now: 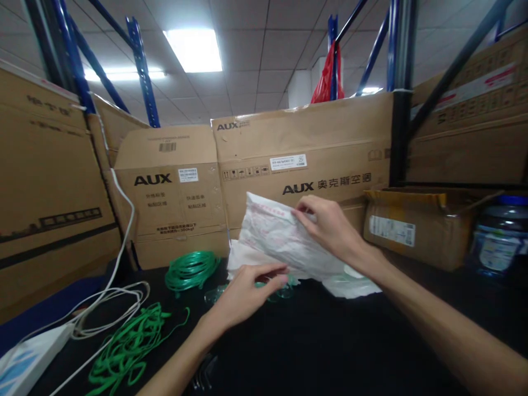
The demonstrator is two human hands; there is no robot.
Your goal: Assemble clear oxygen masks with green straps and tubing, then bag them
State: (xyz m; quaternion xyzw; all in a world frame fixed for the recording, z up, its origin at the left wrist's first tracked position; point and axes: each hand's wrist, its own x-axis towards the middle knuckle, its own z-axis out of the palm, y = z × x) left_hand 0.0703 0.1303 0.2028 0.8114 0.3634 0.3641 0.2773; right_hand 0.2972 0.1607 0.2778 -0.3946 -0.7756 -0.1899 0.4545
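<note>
My right hand [325,225] pinches the upper edge of a crinkled white plastic bag [276,234] with faint red print, holding it raised and tilted. The bag's lower parts spread over the black tabletop [330,341]. In front of it, my left hand [251,289] is curled with thumb and fingertips close together. Whatever lies between those fingertips is too small to make out. Clear greenish plastic pieces [284,290] lie right by the left fingers, partly hidden by them. More clear plastic [212,296] shows just left of that hand.
A coil of green tubing [193,269] and a tangle of green cord [130,346] lie on the left, near a white power strip [35,357] and its cable. Cardboard panels [264,143] stand behind. At right are an open carton [416,231] and a blue-lidded jar [499,236].
</note>
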